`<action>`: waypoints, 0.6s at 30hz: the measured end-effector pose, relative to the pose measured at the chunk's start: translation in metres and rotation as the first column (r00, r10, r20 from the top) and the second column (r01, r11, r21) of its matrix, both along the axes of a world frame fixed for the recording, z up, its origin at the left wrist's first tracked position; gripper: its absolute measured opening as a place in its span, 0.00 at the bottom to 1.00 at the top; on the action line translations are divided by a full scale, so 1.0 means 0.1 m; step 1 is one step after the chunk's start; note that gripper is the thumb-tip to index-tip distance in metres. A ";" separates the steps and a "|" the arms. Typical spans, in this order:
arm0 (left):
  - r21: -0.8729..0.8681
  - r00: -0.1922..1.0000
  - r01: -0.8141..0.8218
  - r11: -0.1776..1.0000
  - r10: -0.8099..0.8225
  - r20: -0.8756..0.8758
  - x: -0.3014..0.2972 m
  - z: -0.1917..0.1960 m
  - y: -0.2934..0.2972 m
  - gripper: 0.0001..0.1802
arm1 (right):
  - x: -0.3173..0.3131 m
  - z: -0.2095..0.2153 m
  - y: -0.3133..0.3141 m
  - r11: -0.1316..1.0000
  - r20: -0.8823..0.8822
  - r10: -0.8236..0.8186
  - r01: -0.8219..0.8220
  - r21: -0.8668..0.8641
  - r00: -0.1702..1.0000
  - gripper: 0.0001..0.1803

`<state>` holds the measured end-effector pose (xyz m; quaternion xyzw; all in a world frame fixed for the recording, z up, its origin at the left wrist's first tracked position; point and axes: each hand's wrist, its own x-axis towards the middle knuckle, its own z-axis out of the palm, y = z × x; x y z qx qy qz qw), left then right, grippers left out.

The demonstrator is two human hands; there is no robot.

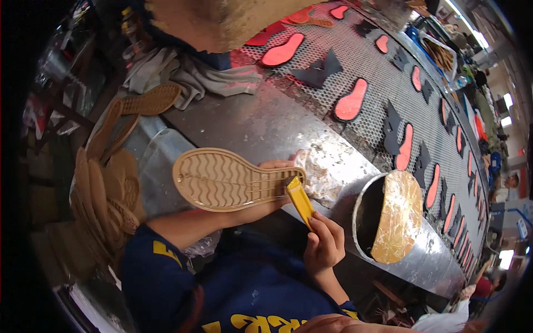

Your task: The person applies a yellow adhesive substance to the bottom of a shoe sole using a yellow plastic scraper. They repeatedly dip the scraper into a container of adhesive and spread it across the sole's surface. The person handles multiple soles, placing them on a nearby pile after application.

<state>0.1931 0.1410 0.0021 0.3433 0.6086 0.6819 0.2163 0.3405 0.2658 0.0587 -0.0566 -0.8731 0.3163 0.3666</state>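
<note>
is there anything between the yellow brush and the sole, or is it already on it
Nothing visible stands between them. The right hand holds the yellow brush with its tip already on the end of the tan sole, which the left hand holds from underneath, tread side up.

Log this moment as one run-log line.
left hand: holds tan shoe sole | right hand: yellow brush on sole | metal can beside

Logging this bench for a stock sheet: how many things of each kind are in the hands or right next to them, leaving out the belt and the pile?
tan shoe sole, held in left hand: 1
yellow tool, held in right hand: 1
metal can: 1
Total: 3
</note>
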 end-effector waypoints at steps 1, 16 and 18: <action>0.078 1.000 -0.022 0.997 0.023 -0.003 0.02 0.03 0.00 0.32 | -0.01 0.02 -0.03 1.000 -0.005 0.016 -0.016 0.007 1.000 0.15; 0.009 0.962 -0.107 0.994 0.106 -0.253 0.11 0.21 0.00 0.36 | -0.08 0.33 -0.14 0.973 -0.018 0.202 -0.199 0.117 0.979 0.16; -0.039 0.929 -0.125 0.991 0.104 -0.356 0.08 0.27 -0.02 0.35 | -0.05 0.32 -0.10 0.983 -0.002 0.130 -0.129 0.132 0.992 0.16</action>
